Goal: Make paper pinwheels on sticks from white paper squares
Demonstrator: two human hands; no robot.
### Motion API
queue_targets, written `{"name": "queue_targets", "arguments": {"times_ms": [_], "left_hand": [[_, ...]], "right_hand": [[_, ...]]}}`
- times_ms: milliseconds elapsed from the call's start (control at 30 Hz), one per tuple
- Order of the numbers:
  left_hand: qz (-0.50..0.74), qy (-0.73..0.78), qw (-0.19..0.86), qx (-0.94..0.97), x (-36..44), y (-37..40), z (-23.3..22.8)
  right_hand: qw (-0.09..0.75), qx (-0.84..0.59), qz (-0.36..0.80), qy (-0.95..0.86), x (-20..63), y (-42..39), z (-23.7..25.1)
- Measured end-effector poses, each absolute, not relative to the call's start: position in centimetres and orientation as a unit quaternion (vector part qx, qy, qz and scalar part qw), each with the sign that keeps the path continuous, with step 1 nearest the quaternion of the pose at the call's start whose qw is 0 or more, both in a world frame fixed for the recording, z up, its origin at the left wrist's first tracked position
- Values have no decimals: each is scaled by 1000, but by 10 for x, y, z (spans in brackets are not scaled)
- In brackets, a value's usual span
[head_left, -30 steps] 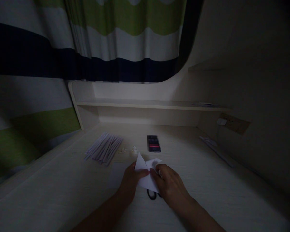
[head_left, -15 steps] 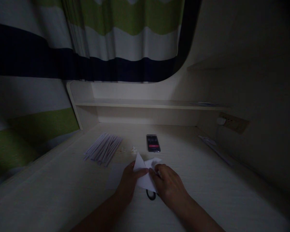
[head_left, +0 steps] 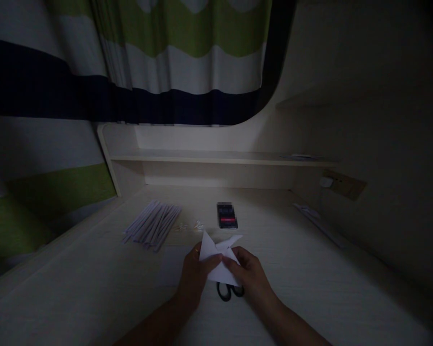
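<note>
Paper [head_left: 219,262], a white folded sheet with pointed flaps sticking up, is being held just above the desk [head_left: 310,288] by both hands. The left hand [head_left: 195,271] is gripping its left side, with the thumb lying across the front of the sheet and the other fingers curled in behind it. The right hand [head_left: 250,278] is pinching the right side, its thumb and forefinger closing on the paper near the middle fold, close to the left thumb. The remaining fingers of the right hand are bent inward, though the dim light is making their exact position hard to tell.

Scissors [head_left: 230,290] with black handles are lying flat on the desk directly under the paper, with only the handle loops showing between the two hands. A phone [head_left: 227,216] is lying face up beyond the paper, near the middle of the desk. A bundle of thin rolled paper sticks [head_left: 150,225] is lying to the left of the phone, fanned out slightly. A few small pale scraps [head_left: 197,225] are sitting between the sticks and the phone. A low shelf [head_left: 216,156] is running along the back of the desk, and a striped curtain [head_left: 187,62] in green, white and dark blue is hanging above it.
</note>
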State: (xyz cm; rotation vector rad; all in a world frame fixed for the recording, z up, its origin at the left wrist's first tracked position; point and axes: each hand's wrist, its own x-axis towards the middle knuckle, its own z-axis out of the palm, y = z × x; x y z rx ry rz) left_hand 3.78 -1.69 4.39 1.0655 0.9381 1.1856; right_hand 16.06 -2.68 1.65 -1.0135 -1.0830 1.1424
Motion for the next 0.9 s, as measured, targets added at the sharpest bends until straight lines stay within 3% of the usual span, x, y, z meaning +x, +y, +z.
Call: {"name": "queue_targets", "arguments": {"times_ms": [900], "left_hand": [[499,410,613,456,33,-12,51]], "right_hand": [[599,-414,516,-452,164,-32,22]]}}
